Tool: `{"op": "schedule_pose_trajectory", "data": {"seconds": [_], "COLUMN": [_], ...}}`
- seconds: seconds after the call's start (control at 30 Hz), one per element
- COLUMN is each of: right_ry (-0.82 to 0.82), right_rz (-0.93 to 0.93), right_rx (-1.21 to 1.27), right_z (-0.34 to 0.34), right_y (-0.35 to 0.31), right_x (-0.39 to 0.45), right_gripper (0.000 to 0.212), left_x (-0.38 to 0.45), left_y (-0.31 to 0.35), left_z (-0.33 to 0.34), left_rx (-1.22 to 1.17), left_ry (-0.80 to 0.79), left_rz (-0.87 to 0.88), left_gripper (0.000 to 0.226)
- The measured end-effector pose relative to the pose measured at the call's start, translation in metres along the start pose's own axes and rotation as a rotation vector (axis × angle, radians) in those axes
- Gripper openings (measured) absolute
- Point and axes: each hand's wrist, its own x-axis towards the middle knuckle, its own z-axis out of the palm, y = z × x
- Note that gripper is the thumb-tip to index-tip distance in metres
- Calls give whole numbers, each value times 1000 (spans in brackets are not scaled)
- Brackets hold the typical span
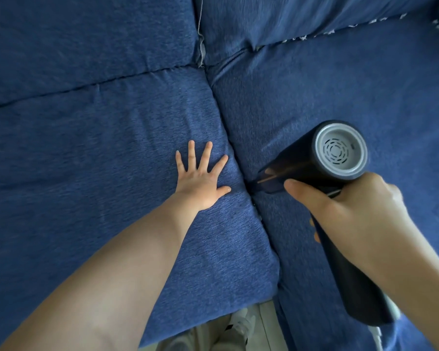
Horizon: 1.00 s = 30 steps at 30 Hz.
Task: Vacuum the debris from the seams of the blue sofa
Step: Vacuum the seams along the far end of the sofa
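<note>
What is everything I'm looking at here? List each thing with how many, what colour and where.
seat cushions: two, blue, side by side, filling most of the view
back cushions: two, blue, along the top
seam: one, dark gap between the seat cushions
handheld vacuum: one, black with a grey vented end, right of centre, nozzle at the seam
white debris: several small bits, in the seam at upper right
floor: pale, bottom centre, with something white on it, too blurred to identify
left hand: open, pressed flat on the left seat cushion beside the seam
right hand: gripping the vacuum's handle
</note>
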Motion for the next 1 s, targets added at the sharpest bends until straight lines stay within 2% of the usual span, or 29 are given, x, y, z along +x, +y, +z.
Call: {"op": "schedule_pose_trajectory", "data": {"seconds": [0.1, 0.27, 0.47, 0.67, 0.8, 0.87, 0.93, 1.0], "right_ry": [41, -54, 24, -74, -17, -10, -60, -110], "right_rz": [3, 44, 31, 61, 41, 45, 60, 65], "right_rx": [-2, 1, 25, 35, 2, 1, 17, 16], "right_z": [-3, 2, -14, -6, -14, -13, -9, -8], "right_y": [1, 3, 8, 9, 8, 7, 5, 2], "right_x": [-4, -3, -5, -3, -1, -2, 0, -1], "right_gripper": [76, 71, 75, 72, 75, 75, 72, 64], "left_x": [0, 1, 1, 2, 1, 2, 0, -8], "left_y": [0, -1, -3, -4, -6, 1, 20, 41], "left_z": [1, -1, 0, -4, -3, -2, -2, 4], "left_rx": [1, 8, 2, -30, -37, -77, -136, -123], "left_ry": [-3, -33, -38, -73, -58, -31, -29, -33], "left_rz": [1, 14, 26, 35, 35, -22, -107, -139], "left_gripper": [80, 80, 80, 80, 80, 80, 85, 102]}}
